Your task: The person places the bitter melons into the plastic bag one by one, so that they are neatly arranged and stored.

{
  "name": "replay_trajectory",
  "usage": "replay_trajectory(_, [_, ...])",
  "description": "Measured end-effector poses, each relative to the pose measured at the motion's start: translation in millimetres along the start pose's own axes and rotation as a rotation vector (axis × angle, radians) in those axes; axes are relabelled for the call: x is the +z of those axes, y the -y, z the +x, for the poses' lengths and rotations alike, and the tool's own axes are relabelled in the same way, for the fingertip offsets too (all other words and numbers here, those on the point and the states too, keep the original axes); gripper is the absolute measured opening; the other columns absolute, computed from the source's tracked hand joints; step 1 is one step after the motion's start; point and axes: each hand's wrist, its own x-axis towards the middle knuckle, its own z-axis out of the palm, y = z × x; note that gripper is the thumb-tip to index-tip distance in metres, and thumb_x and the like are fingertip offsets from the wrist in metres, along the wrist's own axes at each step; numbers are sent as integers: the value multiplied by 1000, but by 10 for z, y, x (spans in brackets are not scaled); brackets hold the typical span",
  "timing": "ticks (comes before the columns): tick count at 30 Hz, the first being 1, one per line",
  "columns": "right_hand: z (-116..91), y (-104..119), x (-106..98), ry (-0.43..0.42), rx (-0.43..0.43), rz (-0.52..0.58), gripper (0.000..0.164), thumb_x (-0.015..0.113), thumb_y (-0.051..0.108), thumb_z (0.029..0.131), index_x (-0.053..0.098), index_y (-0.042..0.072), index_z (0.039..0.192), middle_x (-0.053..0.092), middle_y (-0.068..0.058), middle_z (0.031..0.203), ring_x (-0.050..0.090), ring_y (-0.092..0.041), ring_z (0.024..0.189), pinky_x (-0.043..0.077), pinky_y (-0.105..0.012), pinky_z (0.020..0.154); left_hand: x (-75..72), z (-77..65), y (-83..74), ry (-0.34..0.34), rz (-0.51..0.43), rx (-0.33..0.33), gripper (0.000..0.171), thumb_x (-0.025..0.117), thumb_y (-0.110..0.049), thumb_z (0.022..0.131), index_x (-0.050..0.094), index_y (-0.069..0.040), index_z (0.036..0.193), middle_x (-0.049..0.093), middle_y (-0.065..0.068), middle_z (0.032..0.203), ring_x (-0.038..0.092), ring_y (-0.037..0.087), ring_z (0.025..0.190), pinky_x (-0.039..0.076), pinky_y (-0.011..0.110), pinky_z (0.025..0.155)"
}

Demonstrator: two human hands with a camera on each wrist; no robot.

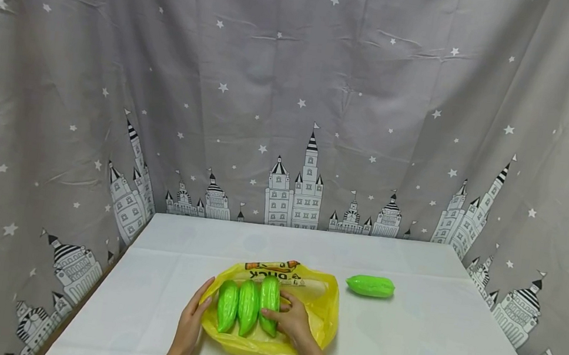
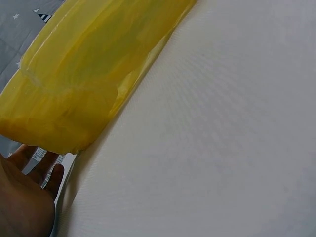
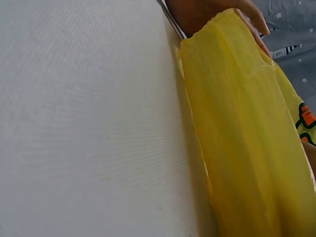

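A yellow plastic bag (image 1: 237, 346) lies on its side, spread wide, with printing inside. Three bright green ridged bitter melons rest in a row in it: the left one (image 1: 228, 307), the middle one (image 1: 248, 308) and the right one (image 1: 270, 297). My right hand (image 1: 293, 321) reaches in and grips the right melon between thumb and fingers. At the bag's left end my left hand (image 1: 188, 322) holds its rim. The left wrist view shows that hand's fingers (image 2: 54, 180) beside the bag's outer side. Another bitter melon (image 1: 370, 286) lies outside, right of the bag.
Everything stands on a white-covered table (image 1: 418, 348). Behind it and along both sides hangs a grey curtain (image 1: 376, 123) with stars and castles. The bag's front wall (image 3: 237, 133) bulges toward the table's near side.
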Motion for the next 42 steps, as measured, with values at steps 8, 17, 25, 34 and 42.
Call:
replay_trajectory(8, [-10, -3, 0, -22, -38, -105, 75, 81, 15, 70, 43, -9, 130, 63, -25, 103, 64, -26, 81, 56, -32, 60, -10, 75, 169, 4, -9, 2, 42, 42, -22, 100, 41, -13, 140, 36, 5, 145, 28, -11, 122, 20, 2, 96])
replay_trajectory(17, [-1, -15, 27, -65, -83, -210, 74, 83, 19, 68, 48, -7, 127, 63, -21, 97, 63, -25, 79, 55, -30, 59, -13, 66, 128, 10, -25, -25, 42, 42, -19, 100, 40, -10, 141, 35, 8, 145, 28, -11, 121, 20, 1, 94])
replay_trajectory(25, [26, -44, 43, -100, -96, -276, 74, 83, 26, 67, 51, -9, 124, 61, -11, 86, 60, -18, 72, 54, -27, 57, -3, 74, 203, 3, -6, 5, 44, 43, -29, 99, 41, -15, 141, 35, 5, 145, 27, -7, 124, 20, 2, 96])
replay_trajectory(34, [23, -26, 26, -92, -75, -328, 76, 82, 31, 69, 50, -11, 123, 62, -13, 89, 60, -17, 71, 54, -27, 57, 8, 65, 215, -11, -5, 35, 43, 43, -26, 99, 42, -11, 139, 37, 9, 144, 29, -5, 124, 21, 3, 96])
replay_trajectory(42, [-50, 78, -30, -45, -42, -298, 77, 81, 27, 71, 46, -13, 126, 63, -17, 91, 60, -17, 61, 54, -30, 53, 7, 56, 191, -10, -14, 28, 43, 43, -25, 99, 41, -12, 140, 36, 7, 144, 28, -11, 122, 21, 3, 97])
